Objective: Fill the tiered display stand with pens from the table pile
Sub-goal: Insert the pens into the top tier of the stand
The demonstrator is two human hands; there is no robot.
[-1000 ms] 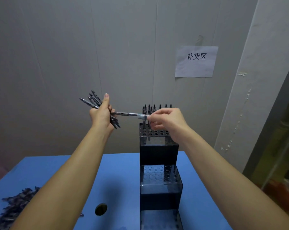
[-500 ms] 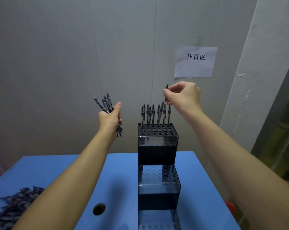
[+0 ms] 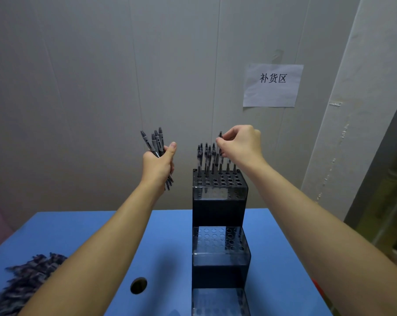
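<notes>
right hand pinching slim pen, perforated stand

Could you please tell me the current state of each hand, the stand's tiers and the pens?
Left hand: shut on bundle of grey pens.
Right hand: pinching single dark pen over top tier.
Black tiered display stand: top tier's back rows filled, middle tier empty.
Loose pen pile: lying on blue table.
</notes>
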